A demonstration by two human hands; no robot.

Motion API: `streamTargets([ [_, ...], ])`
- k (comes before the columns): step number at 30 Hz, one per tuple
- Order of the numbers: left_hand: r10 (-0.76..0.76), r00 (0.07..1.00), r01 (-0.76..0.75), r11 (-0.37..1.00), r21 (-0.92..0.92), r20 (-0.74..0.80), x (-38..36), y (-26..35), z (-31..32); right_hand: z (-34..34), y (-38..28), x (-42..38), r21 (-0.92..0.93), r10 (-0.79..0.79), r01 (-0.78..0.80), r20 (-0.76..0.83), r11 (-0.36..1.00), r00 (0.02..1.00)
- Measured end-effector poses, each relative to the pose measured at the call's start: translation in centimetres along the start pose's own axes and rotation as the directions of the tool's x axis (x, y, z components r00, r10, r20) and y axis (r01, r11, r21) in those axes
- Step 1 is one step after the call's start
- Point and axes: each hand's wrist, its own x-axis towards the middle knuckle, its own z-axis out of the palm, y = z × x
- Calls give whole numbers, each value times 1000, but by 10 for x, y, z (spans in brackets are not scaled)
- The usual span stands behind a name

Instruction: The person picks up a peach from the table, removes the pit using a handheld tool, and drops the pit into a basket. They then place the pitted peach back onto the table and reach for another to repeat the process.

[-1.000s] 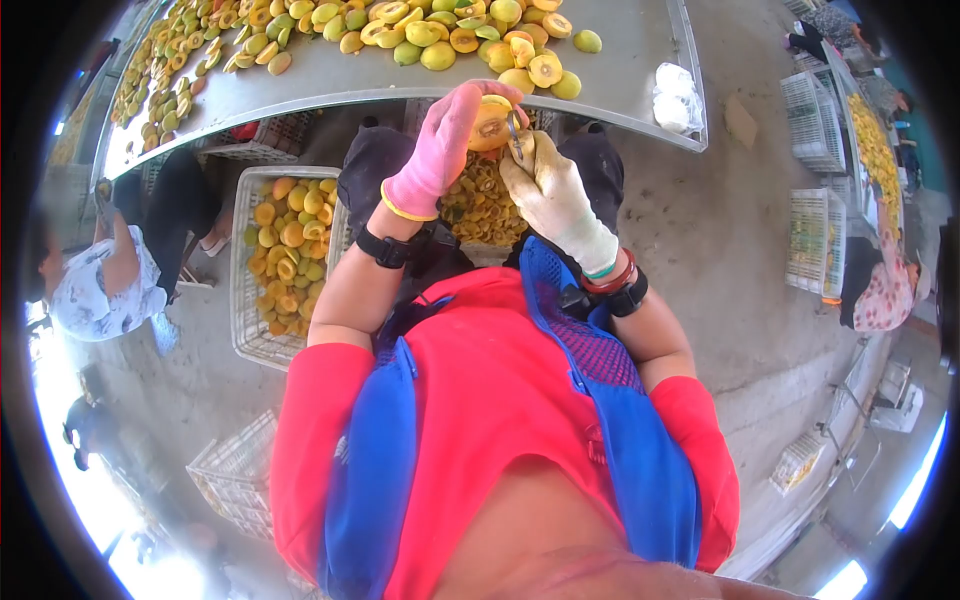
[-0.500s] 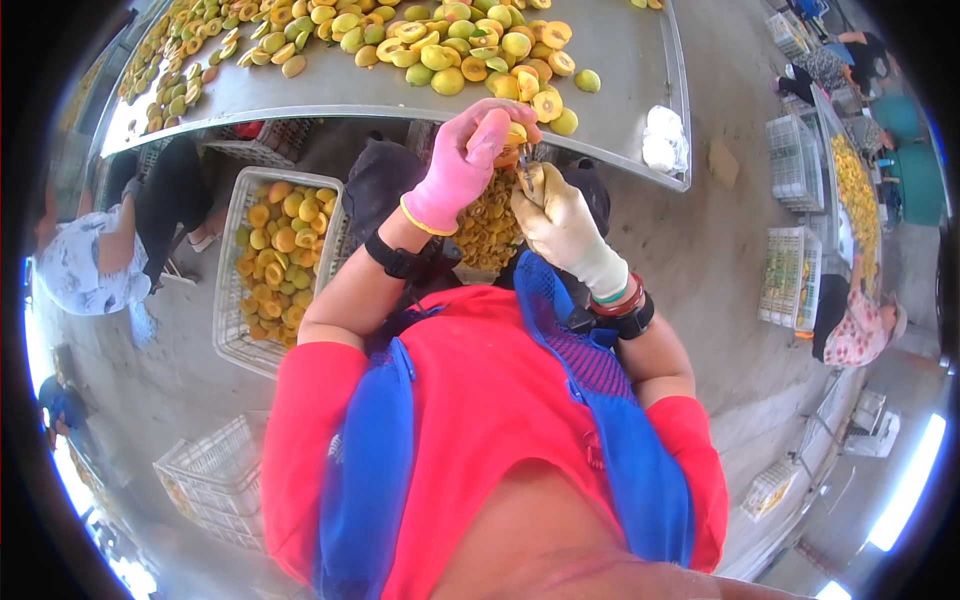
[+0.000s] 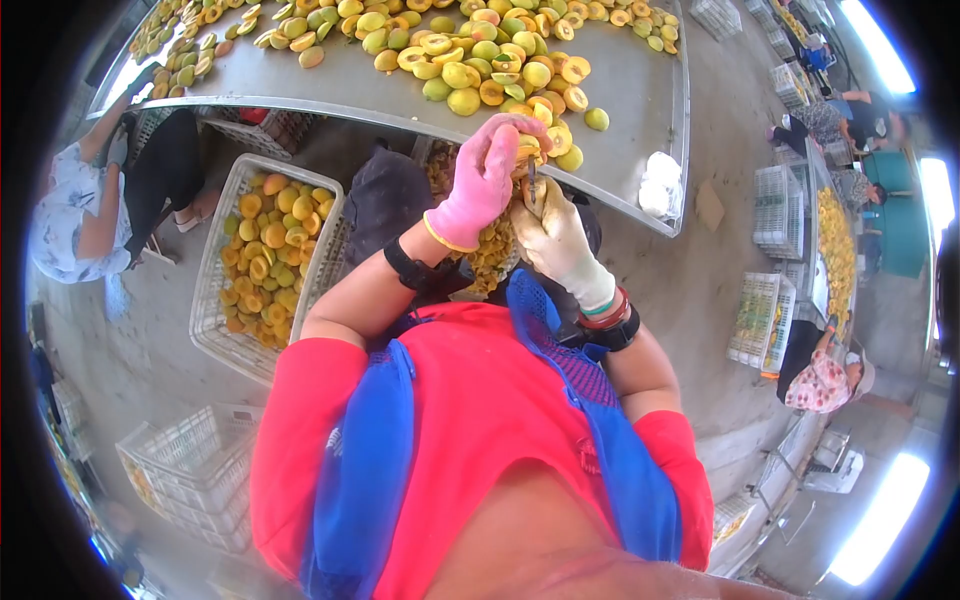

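My left hand (image 3: 482, 185), in a pink glove, is closed around a yellow peach (image 3: 527, 150) just off the front edge of the metal table. My right hand (image 3: 558, 238), in a white glove, grips a slim metal pitting tool (image 3: 532, 186). Its tip meets the underside of the peach; the exact contact is hidden by the fingers. Below my hands, between my knees, lies a heap of small yellow fruit pieces (image 3: 493, 250); my arms partly cover it.
Halved and whole peaches (image 3: 480, 60) are spread over the metal table (image 3: 330, 85). A white bundle (image 3: 659, 185) lies near its corner. To my left stands a crate (image 3: 212, 300) of peaches, with stacked crates (image 3: 190, 470) behind. Co-workers sit at left (image 3: 85, 215) and far right (image 3: 820, 380).
The view has shifted, so the table and crates appear displaced. Both hands stay together at the peach, with the tool still against it.
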Motion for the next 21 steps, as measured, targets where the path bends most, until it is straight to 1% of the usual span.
streamTargets([
  [1, 28, 1000, -28, 1000, 4, -11, 1, -1, 1, -2, -7, 2, 144, 125, -133, 59, 981, 990],
  [2, 53, 998, -53, 999, 9, -23, 0, -3, 3, -5, -17, 2, 277, 241, -269, 134, 922, 961],
  [3, 77, 996, -77, 997, 16, -33, -1, -4, 3, -6, -28, 3, 394, 340, -402, 221, 826, 914],
  [6, 191, 981, -185, 958, 218, -10, -3, -14, -4, -4, -39, 6, 379, 374, -429, 211, 820, 903],
  [7, 214, 977, -207, 944, 257, 4, -2, -14, -3, -1, -23, 7, 218, 167, -181, 81, 959, 983],
  [8, 236, 972, -231, 926, 297, 19, -1, -14, -2, 4, 7, 9, 20, -75, 75, -4, 997, 997],
  [9, 260, 965, -256, 906, 337, 35, 0, -14, -2, 9, 11, 10, -1, -124, 124, -21, 992, 992],
  [10, 178, 984, -179, 947, 268, 26, 0, -14, -4, 13, 14, 12, -24, -173, 172, -38, 985, 984],
  [11, 95, 995, -98, 975, 198, 22, 1, -16, -8, 15, 14, 8, 145, -16, 18, -11, 989, 1000],
  [12, 13, 1000, -16, 992, 127, 26, 2, -16, -11, 14, 5, 7, 268, 108, -120, 56, 956, 993],
  [13, -27, 998, 21, 994, 104, 63, 4, -12, -14, 14, -4, 6, 374, 231, -260, 122, 890, 965],
  [15, -109, 985, 102, 993, 60, 136, 7, -3, -18, 3, -19, 3, 470, 397, -499, 304, 728, 866],
  [16, -153, 978, 147, 988, 55, 145, 7, -3, -21, -1, -17, 2, 524, 369, -514, 361, 679, 856],
  [18, -182, 971, 168, 981, 98, 157, 8, 1, -22, -6, -12, 2, 622, 295, -541, 460, 565, 837],
  [19, -197, 966, 179, 977, 116, 166, 7, 2, -22, -2, -11, 1, 583, 334, -507, 385, 635, 860],
  [21, -36, 986, 6, 983, 182, 162, 5, -3, -17, 9, -10, 0, 473, 387, -445, 221, 760, 895],
])
